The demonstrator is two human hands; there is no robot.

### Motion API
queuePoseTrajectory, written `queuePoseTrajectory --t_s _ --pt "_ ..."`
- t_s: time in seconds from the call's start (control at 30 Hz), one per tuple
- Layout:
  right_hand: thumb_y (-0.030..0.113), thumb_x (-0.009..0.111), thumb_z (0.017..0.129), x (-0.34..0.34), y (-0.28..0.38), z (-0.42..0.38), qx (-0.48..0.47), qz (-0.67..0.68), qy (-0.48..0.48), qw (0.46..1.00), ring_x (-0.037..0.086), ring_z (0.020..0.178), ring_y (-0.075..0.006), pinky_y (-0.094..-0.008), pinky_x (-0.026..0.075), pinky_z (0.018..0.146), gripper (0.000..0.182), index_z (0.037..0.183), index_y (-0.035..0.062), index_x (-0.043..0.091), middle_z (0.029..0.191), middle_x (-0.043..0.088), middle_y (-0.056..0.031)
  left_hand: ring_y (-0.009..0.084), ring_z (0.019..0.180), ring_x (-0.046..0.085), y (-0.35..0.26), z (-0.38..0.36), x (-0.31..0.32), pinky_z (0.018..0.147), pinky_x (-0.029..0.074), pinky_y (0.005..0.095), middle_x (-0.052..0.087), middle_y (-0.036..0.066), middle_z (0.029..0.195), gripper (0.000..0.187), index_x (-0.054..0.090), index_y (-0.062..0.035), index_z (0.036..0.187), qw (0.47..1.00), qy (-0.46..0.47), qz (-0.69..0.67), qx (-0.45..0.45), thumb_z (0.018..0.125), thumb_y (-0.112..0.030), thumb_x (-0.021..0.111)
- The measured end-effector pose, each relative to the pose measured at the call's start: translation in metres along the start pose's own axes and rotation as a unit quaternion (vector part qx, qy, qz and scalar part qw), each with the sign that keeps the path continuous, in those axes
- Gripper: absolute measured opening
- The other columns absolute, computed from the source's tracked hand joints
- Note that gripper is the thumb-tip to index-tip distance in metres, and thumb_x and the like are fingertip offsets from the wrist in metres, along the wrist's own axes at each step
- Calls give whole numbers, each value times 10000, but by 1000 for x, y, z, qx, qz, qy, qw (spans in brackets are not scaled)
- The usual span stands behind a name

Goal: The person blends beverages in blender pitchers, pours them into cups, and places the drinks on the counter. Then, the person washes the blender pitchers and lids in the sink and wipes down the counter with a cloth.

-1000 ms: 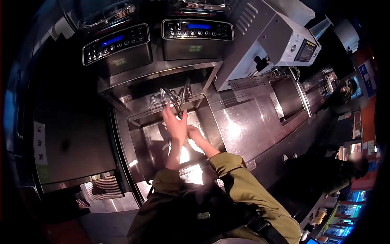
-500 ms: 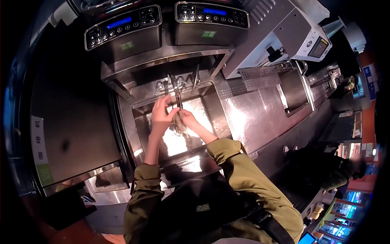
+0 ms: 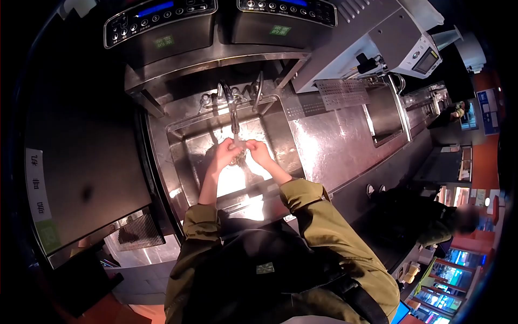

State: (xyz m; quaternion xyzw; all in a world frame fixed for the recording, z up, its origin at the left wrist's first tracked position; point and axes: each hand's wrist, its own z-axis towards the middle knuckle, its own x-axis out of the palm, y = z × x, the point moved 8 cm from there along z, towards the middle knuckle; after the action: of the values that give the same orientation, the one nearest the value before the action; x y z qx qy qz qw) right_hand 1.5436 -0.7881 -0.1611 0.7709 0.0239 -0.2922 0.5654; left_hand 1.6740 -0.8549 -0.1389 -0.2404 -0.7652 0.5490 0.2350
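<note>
Over the steel sink [image 3: 186,156], my left hand [image 3: 225,153] and my right hand [image 3: 259,151] are close together just below the spout of the curved faucet [image 3: 234,116]. Both hands have bent fingers around a small translucent item between them, too small and blurred to name. Water seems to run from the spout onto it. Bright glare covers the basin floor beneath.
Two machines with button panels [image 3: 162,21] stand on a shelf behind the sink. A perforated tray [image 3: 341,94] and a second basin [image 3: 384,116] are to the right. Left is a dark labelled surface [image 3: 86,178]. A person in dark clothes [image 3: 421,218] is at the right.
Both hands have come closer together beneath the spout, and the left hand's fingers, spread and raised before, are now bent inward. The whole view has shifted slightly.
</note>
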Motion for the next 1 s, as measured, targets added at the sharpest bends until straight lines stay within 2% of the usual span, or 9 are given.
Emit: queuePoseTrajectory --t_s 0.1,0.13,0.23,0.4,0.5,0.67,0.77,0.93,1.0 --pt "127 543 842 -1 21 2 29 100 16 994 514 628 -135 -268 425 612 151 874 3 622 661 586 -87 90 614 475 14 -1 -18 534 401 251 495 28 645 169 523 -1 755 997 -58 -43 12 727 -104 653" --pt "109 568 824 -7 41 2 -70 35 -29 997 492 607 -107 -257 415 584 126 816 -9 610 637 562 -57 100 614 483 6 -5 -26 536 407 259 501 41 648 173 521 3 748 995 -95 -34 27 715 -95 659" --pt "90 590 803 4 47 -1 -45 -7 47 998 494 622 -91 -237 408 577 122 741 -16 590 624 540 -29 134 623 502 -13 -21 -45 560 426 277 527 92 680 181 514 17 748 957 -181 225 -22 696 -71 663" --pt "-50 495 754 27 3 -22 160 315 155 923 593 717 -163 -284 472 637 398 1140 48 481 798 570 -70 235 735 513 -46 -18 -3 669 413 306 517 125 766 78 536 -37 761 969 -66 208 113 703 12 517" --pt "-78 491 771 15 31 -29 107 292 174 934 562 777 -160 -315 483 671 415 1168 26 430 909 543 -104 262 762 504 -70 -29 15 686 411 330 519 124 766 83 531 -38 719 949 -9 285 132 697 33 494" --pt "42 620 764 17 15 -9 42 -86 217 971 538 732 -115 -264 457 559 302 1049 65 525 902 550 -106 237 806 499 -77 -20 2 671 403 314 538 40 710 112 525 -65 615 920 -42 315 231 624 47 525" --pt "58 655 735 -12 79 -17 -118 -4 45 992 523 705 -132 -262 446 580 218 927 33 553 839 524 -91 238 804 501 -79 -20 -5 681 406 310 534 51 780 102 515 -48 598 925 -54 264 267 625 48 534" --pt "115 693 662 2 74 -9 -173 -57 86 979 524 733 -259 -325 436 702 266 867 4 565 838 531 -108 210 829 481 -71 -18 -6 713 395 285 500 78 909 119 497 -12 603 960 -27 170 221 612 105 514" --pt "120 672 719 5 73 -8 -167 -47 105 979 512 712 -196 -301 423 674 210 845 17 539 801 530 -74 221 861 489 -67 -18 -14 723 402 300 514 74 949 116 508 -24 592 953 -70 185 231 617 88 531"
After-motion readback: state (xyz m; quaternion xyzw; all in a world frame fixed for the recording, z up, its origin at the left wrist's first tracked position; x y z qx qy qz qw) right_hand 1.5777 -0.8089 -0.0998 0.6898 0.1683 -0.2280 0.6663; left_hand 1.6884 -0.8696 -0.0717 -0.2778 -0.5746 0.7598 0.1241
